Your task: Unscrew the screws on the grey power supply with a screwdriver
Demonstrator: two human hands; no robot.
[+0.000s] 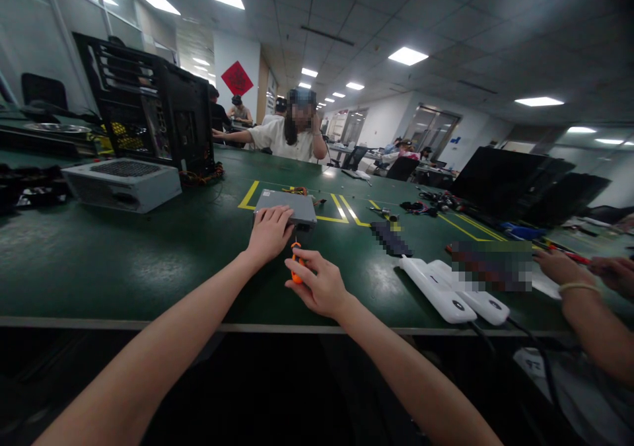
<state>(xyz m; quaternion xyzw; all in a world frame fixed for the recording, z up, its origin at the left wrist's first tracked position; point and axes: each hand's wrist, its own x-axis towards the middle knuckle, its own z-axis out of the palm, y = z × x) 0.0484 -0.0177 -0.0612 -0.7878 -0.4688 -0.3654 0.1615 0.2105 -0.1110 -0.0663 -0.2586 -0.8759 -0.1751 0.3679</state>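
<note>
A grey computer power supply (300, 205) lies on the green table in front of me, its colored cables bunched at the far side. My left hand (270, 233) holds it at the near edge, fingers over its top. In my right hand (319, 281) is a small screwdriver (296, 271) with an orange and black handle, gripped between thumb and fingers. Its thin shaft points up and away, toward the near side of the power supply. Whether the tip touches the casing I cannot tell.
A larger power supply (126, 185) and a black computer case (158, 102) stand at the left. Two white devices (438, 291) with cables lie at the right, near a co-worker's hands (564, 267). Monitors (500, 175) stand farther right. Another person (292, 132) sits across the table.
</note>
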